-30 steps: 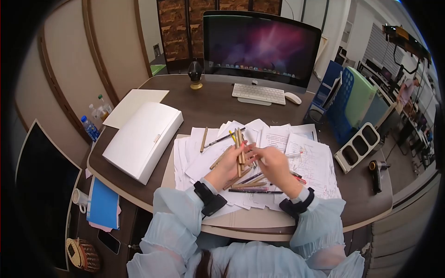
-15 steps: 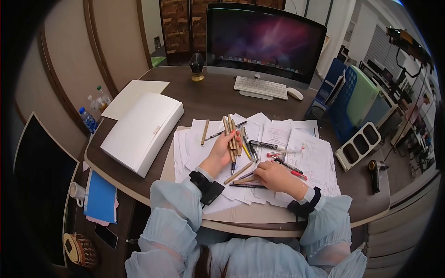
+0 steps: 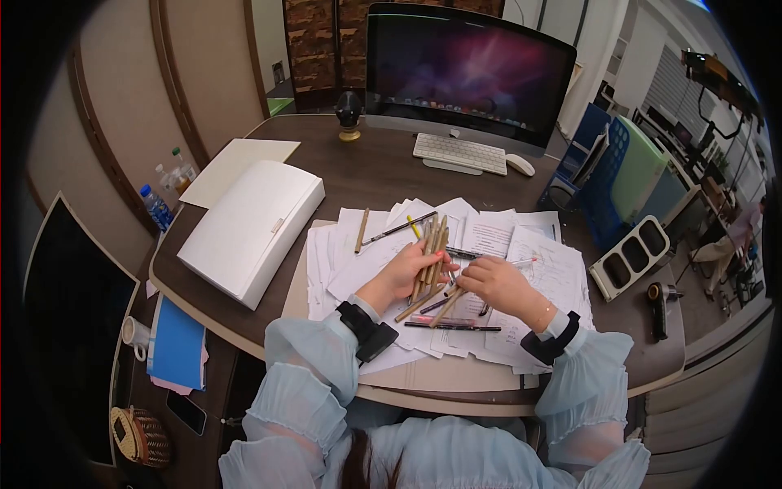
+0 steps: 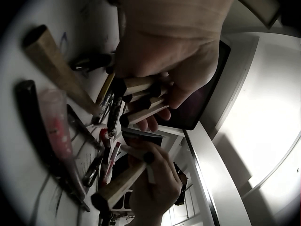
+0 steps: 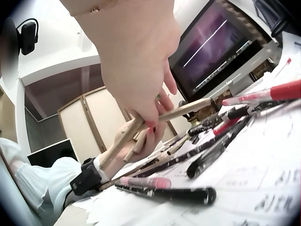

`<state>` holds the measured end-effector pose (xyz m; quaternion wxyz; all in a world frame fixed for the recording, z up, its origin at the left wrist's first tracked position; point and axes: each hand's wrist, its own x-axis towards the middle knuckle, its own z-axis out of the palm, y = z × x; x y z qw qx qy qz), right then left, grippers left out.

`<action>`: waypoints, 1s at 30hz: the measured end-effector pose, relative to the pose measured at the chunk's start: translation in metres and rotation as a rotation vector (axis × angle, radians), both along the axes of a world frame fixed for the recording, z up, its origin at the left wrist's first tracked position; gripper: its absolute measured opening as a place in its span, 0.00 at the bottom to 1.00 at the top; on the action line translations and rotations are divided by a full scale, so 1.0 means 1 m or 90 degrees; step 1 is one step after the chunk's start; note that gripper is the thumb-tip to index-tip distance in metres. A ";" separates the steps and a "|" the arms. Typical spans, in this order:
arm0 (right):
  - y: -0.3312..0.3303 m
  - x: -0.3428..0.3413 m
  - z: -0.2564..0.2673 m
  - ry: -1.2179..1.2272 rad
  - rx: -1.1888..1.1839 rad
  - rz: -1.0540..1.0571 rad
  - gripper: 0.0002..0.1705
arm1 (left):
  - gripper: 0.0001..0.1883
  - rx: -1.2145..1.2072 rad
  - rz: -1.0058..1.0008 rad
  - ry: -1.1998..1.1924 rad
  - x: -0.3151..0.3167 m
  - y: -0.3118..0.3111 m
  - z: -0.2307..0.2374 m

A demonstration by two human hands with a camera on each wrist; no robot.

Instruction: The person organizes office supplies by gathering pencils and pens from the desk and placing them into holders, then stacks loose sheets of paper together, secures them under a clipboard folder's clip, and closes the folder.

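R hand (image 3: pixel 494 283) has come up off the loose pens — now pinching a brown stick (image 4: pixel 120 186) just beside the bundle of brown sticks (image 3: pixel 433 253), at its 4 o'clock. L hand (image 3: pixel 401 275) grips said bundle, fingers curled round, above papers (image 3: pixel 542 285). Implies gathering in progress, incompl.: black pen (image 3: pixel 476 328) lies loose at 5 o'clock. Vs prev. frame — bundle shifted twd 2 o'clock, leans more; hands closer tog.

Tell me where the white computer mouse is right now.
In the head view, the white mouse lies on the desk, just right of the keyboard, near the right end of the monitor.
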<state>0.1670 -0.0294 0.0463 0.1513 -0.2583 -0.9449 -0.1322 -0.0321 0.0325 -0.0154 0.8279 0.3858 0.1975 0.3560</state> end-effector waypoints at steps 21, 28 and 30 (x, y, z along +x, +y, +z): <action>0.016 -0.028 0.003 0.205 0.228 -0.150 0.22 | 0.19 -0.033 -0.020 -0.103 -0.006 0.007 0.005; 0.012 -0.039 -0.034 -0.044 -0.097 -0.012 0.06 | 0.16 -0.011 0.159 -0.176 -0.026 0.019 0.012; 0.013 -0.043 -0.032 -0.093 -0.111 -0.004 0.04 | 0.17 -0.023 0.168 -0.193 -0.029 0.022 0.010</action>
